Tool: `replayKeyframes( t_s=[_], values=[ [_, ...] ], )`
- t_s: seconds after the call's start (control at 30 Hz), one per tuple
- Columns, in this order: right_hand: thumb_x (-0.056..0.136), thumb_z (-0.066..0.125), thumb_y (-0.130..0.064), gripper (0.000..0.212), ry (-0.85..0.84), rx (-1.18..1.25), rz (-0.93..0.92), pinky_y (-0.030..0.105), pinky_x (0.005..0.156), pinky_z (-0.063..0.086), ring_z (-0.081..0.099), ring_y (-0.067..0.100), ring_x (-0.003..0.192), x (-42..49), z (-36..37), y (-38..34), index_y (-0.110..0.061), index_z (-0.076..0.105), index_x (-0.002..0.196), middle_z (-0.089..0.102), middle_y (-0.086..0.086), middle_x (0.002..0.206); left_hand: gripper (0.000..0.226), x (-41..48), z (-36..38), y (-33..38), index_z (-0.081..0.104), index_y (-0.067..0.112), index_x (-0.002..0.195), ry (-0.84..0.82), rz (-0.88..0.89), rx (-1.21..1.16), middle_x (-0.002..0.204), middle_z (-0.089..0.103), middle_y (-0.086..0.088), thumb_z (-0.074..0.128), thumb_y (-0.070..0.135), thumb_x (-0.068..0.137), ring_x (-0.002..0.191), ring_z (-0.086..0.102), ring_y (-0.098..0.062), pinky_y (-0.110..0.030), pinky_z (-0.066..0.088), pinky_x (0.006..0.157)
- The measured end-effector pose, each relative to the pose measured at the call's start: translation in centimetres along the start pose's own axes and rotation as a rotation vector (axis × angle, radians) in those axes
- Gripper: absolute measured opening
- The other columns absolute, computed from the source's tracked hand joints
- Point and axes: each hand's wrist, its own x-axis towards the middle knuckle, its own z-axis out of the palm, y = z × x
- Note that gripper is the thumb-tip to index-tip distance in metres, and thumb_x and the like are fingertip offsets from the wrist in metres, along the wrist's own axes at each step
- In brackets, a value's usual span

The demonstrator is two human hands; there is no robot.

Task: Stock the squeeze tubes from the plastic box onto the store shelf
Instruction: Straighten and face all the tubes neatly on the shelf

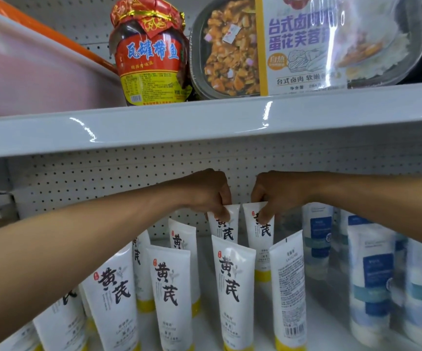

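Several white squeeze tubes with black characters and yellow caps stand cap-down on the lower shelf (pixel 326 333). My left hand (pixel 204 191) pinches the top edge of one back-row tube (pixel 226 228). Right beside it, my right hand (pixel 278 192) pinches the top of the neighbouring back-row tube (pixel 261 233). Both tubes are upright near the pegboard back wall. In front of them stand a tube with its label forward (pixel 232 292) and a tube turned back-side out with a barcode (pixel 289 290). The plastic box is partly visible as a pink bin (pixel 27 72) at the upper left.
White and blue bottles (pixel 371 279) fill the lower shelf to the right of the tubes. On the upper shelf (pixel 204 122) stand a red-labelled jar (pixel 151 54) and a boxed ready meal (pixel 293 44). The upper shelf's front lip hangs close above my hands.
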Motion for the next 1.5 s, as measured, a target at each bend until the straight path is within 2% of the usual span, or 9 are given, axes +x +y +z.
replayKeyframes(
  t_s=[0.13,0.4,0.53,0.83,1.0,1.1,1.23,1.33,1.5],
  values=[
    [0.080,0.075,-0.026,0.021,-0.014,0.002,-0.005,0.032,0.080,0.058,0.070,0.012,0.083,0.3,0.0,0.1,-0.018,0.073,0.099,0.075,-0.004,0.096,0.018,-0.3,0.0,-0.5,0.077,0.017,0.091,0.002,-0.002,-0.013,0.080,0.073,0.007,0.080,0.025,0.075,0.084,0.069,-0.010,-0.032,0.055,0.086],
    [0.080,0.075,-0.027,0.022,-0.059,0.038,-0.015,0.026,0.083,0.057,0.070,0.009,0.085,0.3,-0.2,0.1,-0.019,0.072,0.100,0.075,-0.005,0.099,0.024,-0.5,0.3,-0.5,0.075,0.018,0.097,-0.020,0.010,0.027,0.090,0.072,0.006,0.078,0.029,0.077,0.086,0.067,-0.011,-0.032,0.056,0.085],
    [0.081,0.075,-0.026,0.020,-0.040,0.069,-0.021,0.031,0.086,0.057,0.070,0.009,0.087,0.3,0.1,0.2,-0.017,0.073,0.098,0.075,-0.004,0.097,0.029,-0.4,0.6,-0.4,0.075,0.015,0.102,-0.009,0.014,0.027,0.099,0.073,0.002,0.080,0.027,0.075,0.090,0.067,-0.013,-0.035,0.055,0.088],
    [0.083,0.072,-0.022,0.023,-0.045,0.075,-0.005,0.027,0.083,0.057,0.070,0.008,0.086,0.2,0.3,0.0,-0.013,0.071,0.105,0.074,-0.001,0.100,0.027,-0.4,1.0,-0.4,0.074,0.016,0.101,0.015,0.005,0.001,0.098,0.073,0.003,0.079,0.026,0.076,0.089,0.067,-0.012,-0.032,0.055,0.087],
    [0.083,0.072,-0.025,0.025,-0.047,0.040,-0.005,0.033,0.088,0.056,0.069,0.012,0.090,0.3,0.2,-0.1,-0.013,0.071,0.105,0.074,-0.002,0.100,0.025,-0.4,0.9,-0.5,0.073,0.017,0.103,-0.017,0.011,-0.010,0.100,0.071,0.004,0.076,0.027,0.080,0.090,0.065,-0.011,-0.028,0.054,0.085],
    [0.082,0.072,-0.031,0.020,-0.031,0.028,-0.034,0.034,0.089,0.055,0.068,0.013,0.090,0.3,-0.2,-0.1,-0.018,0.071,0.097,0.074,-0.005,0.096,0.026,-1.0,0.0,-0.7,0.072,0.021,0.107,-0.017,0.006,-0.081,0.096,0.071,0.009,0.073,0.028,0.082,0.094,0.065,-0.008,-0.028,0.052,0.091],
    [0.082,0.070,-0.039,0.024,0.073,0.112,-0.081,0.024,0.089,0.052,0.064,0.000,0.092,-0.2,-1.1,-0.6,-0.027,0.069,0.103,0.070,-0.016,0.099,0.024,-3.4,-2.7,-2.3,0.071,0.026,0.110,0.064,0.049,-0.236,0.096,0.073,0.013,0.067,0.032,0.088,0.095,0.067,-0.004,-0.034,0.050,0.098],
    [0.084,0.068,-0.042,0.035,0.093,0.124,-0.112,0.013,0.087,0.046,0.059,-0.006,0.097,-0.3,-1.6,-1.5,-0.027,0.063,0.116,0.063,-0.022,0.104,0.027,-5.6,-4.5,-4.0,0.071,0.028,0.110,-0.043,0.093,-0.309,0.103,0.074,0.007,0.069,0.038,0.085,0.099,0.068,-0.005,-0.033,0.046,0.102],
    [0.084,0.068,-0.042,0.041,0.009,0.075,-0.095,0.024,0.094,0.049,0.061,0.005,0.102,1.2,-1.1,-3.3,-0.024,0.061,0.119,0.064,-0.013,0.110,0.035,-7.7,-4.4,-5.4,0.069,0.032,0.107,-0.296,0.068,-0.290,0.109,0.072,0.012,0.080,0.021,0.076,0.106,0.065,-0.002,-0.020,0.048,0.097]
  ],
)
